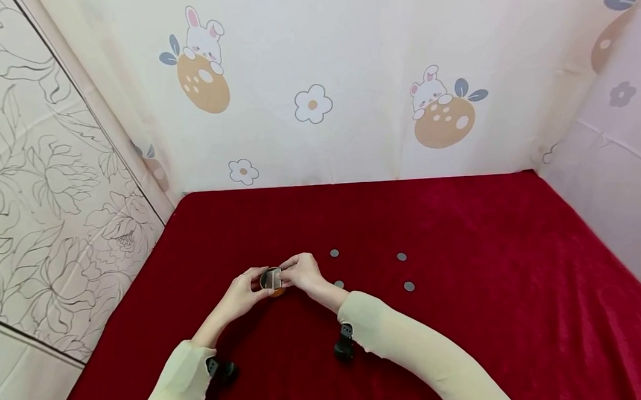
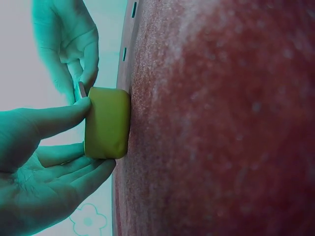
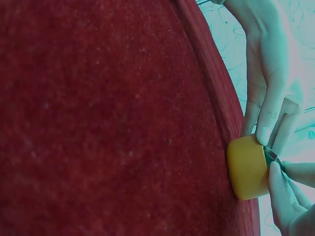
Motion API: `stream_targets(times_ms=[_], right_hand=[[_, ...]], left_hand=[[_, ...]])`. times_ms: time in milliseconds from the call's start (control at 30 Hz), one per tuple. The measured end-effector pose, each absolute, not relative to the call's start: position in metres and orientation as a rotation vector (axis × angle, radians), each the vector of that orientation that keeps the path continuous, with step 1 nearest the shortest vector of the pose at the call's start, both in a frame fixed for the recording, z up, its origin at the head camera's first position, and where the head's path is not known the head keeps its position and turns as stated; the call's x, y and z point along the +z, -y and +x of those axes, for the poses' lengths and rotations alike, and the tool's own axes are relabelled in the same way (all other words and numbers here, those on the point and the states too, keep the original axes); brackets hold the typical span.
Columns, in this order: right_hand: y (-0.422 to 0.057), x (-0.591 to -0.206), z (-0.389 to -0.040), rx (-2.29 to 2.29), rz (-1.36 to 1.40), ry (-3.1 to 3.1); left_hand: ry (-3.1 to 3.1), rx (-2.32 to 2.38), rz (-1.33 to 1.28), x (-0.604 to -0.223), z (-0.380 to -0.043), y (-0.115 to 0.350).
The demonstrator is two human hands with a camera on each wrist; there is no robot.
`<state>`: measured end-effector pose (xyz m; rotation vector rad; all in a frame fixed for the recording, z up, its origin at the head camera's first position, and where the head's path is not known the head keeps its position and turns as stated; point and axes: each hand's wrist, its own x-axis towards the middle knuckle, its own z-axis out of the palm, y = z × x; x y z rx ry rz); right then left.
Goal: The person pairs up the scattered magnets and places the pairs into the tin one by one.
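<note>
The rabbit-print curtain (image 1: 356,41) hangs behind the far edge of the red cloth-covered table (image 1: 490,227). Two pale sleeves (image 1: 432,351) reach in from the near side. The left hand (image 1: 244,297) curves partly open, thumb and fingers gripping a yellow container (image 3: 248,169); the right hand (image 1: 304,272) is drawn nearly closed, fingertips pinching a thin metal plate (image 1: 272,279) at the container's mouth. The container sits on the cloth, nearer the table's left edge than its right. Only the head view looks into its mouth and shows the plate's silvery face with a line across it; both wrist views give the container's smooth yellow side instead, and the left one catches the plate nearly edge-on. Four grey discs (image 1: 402,257), smallest of all, appear in the head view alone, between the right hand and the right edge, one partly hidden by the right wrist
</note>
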<state>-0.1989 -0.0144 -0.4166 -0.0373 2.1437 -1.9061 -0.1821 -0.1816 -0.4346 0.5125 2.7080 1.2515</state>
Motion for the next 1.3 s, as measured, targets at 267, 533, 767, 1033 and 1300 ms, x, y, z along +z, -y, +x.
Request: stream_targets(times_ms=[267,533,767,1033,1300], right_hand=[[0.018,-0.416,-0.200,-1.772,-0.156,-2.359],[0.021,-0.418,-0.204,-1.566,-0.291,-2.621],[0.010,-0.415,-0.205,-1.591,-0.333,-2.542],[-0.011,-0.404,-0.199,-1.518,-0.518,-2.391],[-0.033,-0.391,-0.195,-1.334,-0.749,-2.421]], left_hand=[[-2.690,1.285,0.503,-0.435,-0.183,0.181],[-2.659,1.307,0.501,-0.434,-0.183,0.181],[-2.666,1.288,0.495,-0.433,-0.183,0.181],[-2.700,1.228,0.490,-0.432,-0.184,0.184],[-2.776,1.155,0.487,-0.424,-0.183,0.180]])
